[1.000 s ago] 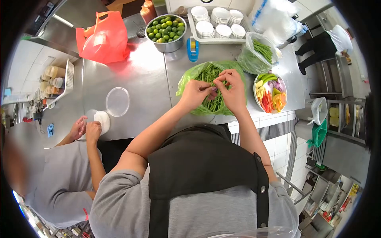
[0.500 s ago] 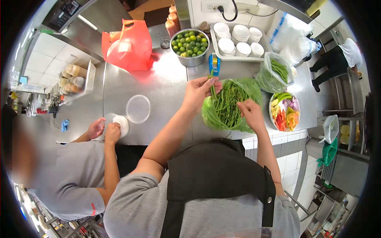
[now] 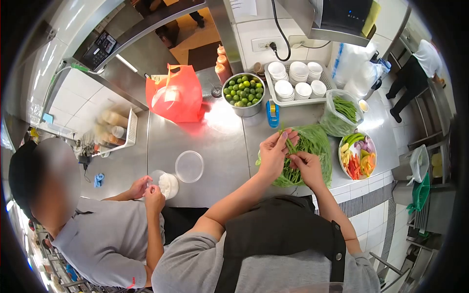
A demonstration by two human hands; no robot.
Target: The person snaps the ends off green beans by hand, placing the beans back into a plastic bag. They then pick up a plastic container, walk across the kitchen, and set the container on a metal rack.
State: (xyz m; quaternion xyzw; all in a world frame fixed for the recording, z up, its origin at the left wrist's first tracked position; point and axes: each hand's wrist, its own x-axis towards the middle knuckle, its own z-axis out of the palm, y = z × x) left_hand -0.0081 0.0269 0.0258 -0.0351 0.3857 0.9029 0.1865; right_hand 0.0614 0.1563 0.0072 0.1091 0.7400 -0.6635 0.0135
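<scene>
My left hand [image 3: 274,154] is closed on a few thin green stalks [image 3: 289,142], held upright between thumb and fingers. Close beside it, my right hand [image 3: 307,168] has its fingertips pinched at the lower part of these stalks. Both hands are over an open green plastic bag [image 3: 321,141] full of more green stalks [image 3: 309,143], lying on the steel counter. A blue tape dispenser [image 3: 272,114] stands just behind my left hand. To the right is a white bowl of cut vegetables [image 3: 358,161].
Limes fill a steel bowl [image 3: 243,93] behind. White cups stand in a tray [image 3: 298,101], near a bag of green beans [image 3: 343,111]. A red bag [image 3: 177,95] and clear lid [image 3: 189,166] are left. A co-worker [image 3: 102,234] handles a white tub; another person [image 3: 415,73] stands far right.
My right hand has moved up and left from the bag to the stalks in my left hand. The view has shifted, so the counter sits lower and further right.
</scene>
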